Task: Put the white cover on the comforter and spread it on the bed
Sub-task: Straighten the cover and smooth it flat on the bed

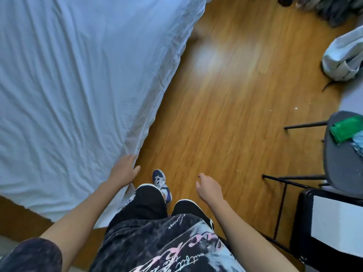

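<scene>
white cover [74, 85] seen spread wrinkled over bed, edge hanging toward wood floor [225, 114]. comforter inside not confirmed. left hand [124, 169] laid on cover edge near corner, fingers relaxed, nothing gripped. right hand [209, 188] loosely open in air, nothing held. risk: cover dragged off-centre or bunched if edge pulled unevenly; overhang stepped on by shoe [162, 184] nearby.

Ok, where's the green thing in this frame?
In the head view the green item lies at the far right edge, on the round grey chair seat, beside a light blue cloth.
</scene>
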The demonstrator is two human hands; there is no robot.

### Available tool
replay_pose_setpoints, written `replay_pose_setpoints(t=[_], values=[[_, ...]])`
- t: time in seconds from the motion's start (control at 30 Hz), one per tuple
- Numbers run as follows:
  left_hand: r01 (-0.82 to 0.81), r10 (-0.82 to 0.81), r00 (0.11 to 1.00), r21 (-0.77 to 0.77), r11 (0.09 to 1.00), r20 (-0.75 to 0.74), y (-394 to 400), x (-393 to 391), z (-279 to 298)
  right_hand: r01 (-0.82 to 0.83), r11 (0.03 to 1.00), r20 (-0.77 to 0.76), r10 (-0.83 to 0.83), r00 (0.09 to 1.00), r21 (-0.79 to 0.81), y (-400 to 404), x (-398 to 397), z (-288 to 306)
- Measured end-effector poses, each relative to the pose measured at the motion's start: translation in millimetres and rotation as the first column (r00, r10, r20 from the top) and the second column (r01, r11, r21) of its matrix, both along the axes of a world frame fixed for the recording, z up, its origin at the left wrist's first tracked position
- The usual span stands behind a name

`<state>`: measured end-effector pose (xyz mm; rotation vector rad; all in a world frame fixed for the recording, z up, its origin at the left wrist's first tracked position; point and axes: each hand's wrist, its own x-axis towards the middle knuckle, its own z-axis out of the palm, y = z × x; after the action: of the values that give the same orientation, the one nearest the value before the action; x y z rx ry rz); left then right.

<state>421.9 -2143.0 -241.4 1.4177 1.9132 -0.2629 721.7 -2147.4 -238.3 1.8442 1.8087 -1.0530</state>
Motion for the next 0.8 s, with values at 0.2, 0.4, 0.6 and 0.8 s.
replay_pose_setpoints(t=[0.2,0.4,0.6,0.8], values=[[0.065,-0.062,0.997,-0.054,0.996,0.050,61,23,4,-0.017,1.000,-0.006,0.017,1.000,0.009,99,-18,16],[-0.077,0.077,0.997,-0.004,0.997,-0.021,115,8,27,-0.165,0.983,-0.054,0.169,0.984,0.078,190,-48,37],[-0.497,0.497,0.868,0.032,0.867,0.009,112,6,24,-0.521,0.854,-0.058,0.520,0.852,-0.004,269,-82,31],[-0.893,0.894,0.445,-0.055,0.447,0.053,31,71,20,-0.771,0.632,-0.061,0.769,0.636,-0.083,296,-102,29]])
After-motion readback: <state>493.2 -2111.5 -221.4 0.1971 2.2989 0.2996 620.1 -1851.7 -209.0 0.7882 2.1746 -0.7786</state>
